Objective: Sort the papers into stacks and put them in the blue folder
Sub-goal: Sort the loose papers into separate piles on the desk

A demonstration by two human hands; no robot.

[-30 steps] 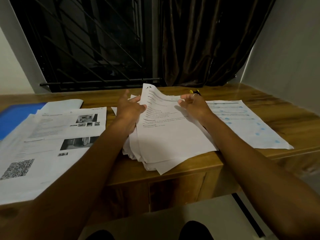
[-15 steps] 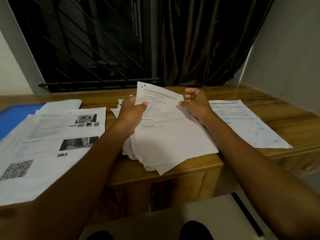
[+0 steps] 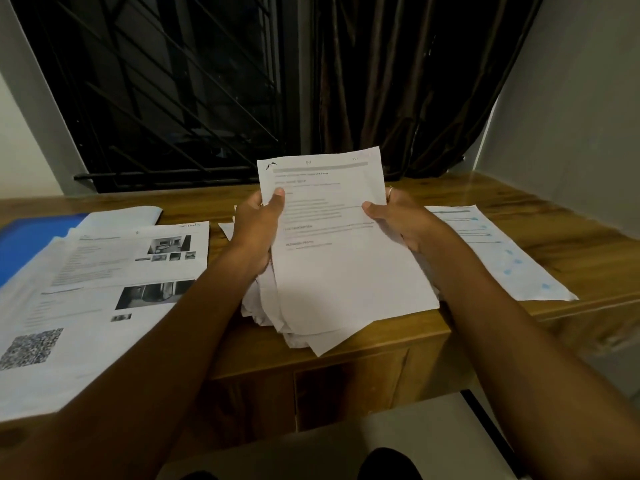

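Observation:
A loose pile of white printed papers lies at the middle of the wooden desk, its far end lifted toward me. My left hand grips the pile's left edge, thumb on top of the front sheet. My right hand holds the right edge, thumb on the sheet and a ring showing behind it. A stack of papers with photos and a QR code lies at the left. The blue folder shows under that stack at the far left. Sheets with blue marks lie at the right.
The wooden desk runs under a barred window and a dark curtain. A grey wall closes the right side. The desk's front edge hangs over a cabinet panel below. A pale floor or seat surface shows at the bottom.
Both hands have raised the far end of the middle pile higher, so the top sheet now stands steeper and faces me. The side stacks have not moved.

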